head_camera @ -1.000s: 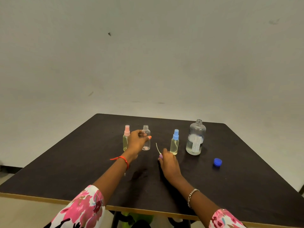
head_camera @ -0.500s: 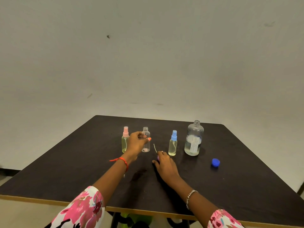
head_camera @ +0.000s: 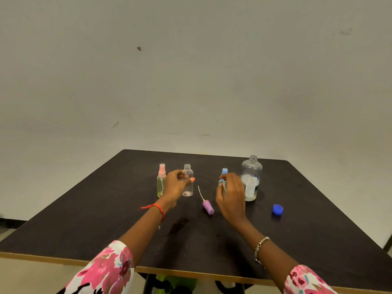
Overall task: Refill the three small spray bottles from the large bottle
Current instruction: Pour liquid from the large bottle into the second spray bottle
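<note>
Three small bottles stand in a row on the dark table. The pink-topped spray bottle holds yellowish liquid at the left. My left hand grips the open clear small bottle, which has no top. Its purple spray top with a thin tube lies flat on the table between my hands. My right hand hovers with fingers apart in front of the blue-topped spray bottle, partly hiding it. The large clear bottle, uncapped and labelled, stands right of it.
A blue cap lies on the table right of the large bottle. The table's front edge runs close to my sleeves. A pale wall rises behind the table.
My right hand has let go of the purple spray top, which now lies on the table, and has risen toward the blue-topped bottle. My left hand stays on the open bottle.
</note>
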